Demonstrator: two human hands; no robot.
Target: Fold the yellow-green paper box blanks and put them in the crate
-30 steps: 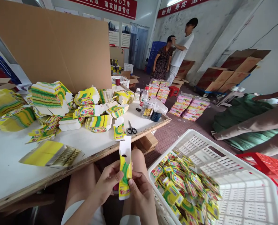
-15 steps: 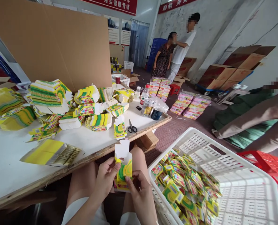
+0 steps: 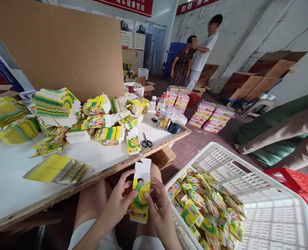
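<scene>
A yellow-and-green oblong card carton [image 3: 139, 205], pinched near its long edges by left hand [image 3: 119, 198] and right hand [image 3: 158, 205], is probably light, semi-stiff, easily creased, best held there.

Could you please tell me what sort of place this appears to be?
Probably a packing workshop: stacks of yellow cartons lie on the worktable, a white crate holds many small yellow packs, and large cardboard boxes are stacked near the wall.

I hold one small printed carton [image 3: 140, 200], yellow with green curved bands, close before me at about six o'clock in my view. It stands nearly upright, its white top flap [image 3: 143, 169] open and pointing toward twelve, a rounded notch [image 3: 140, 181] beneath.
</scene>
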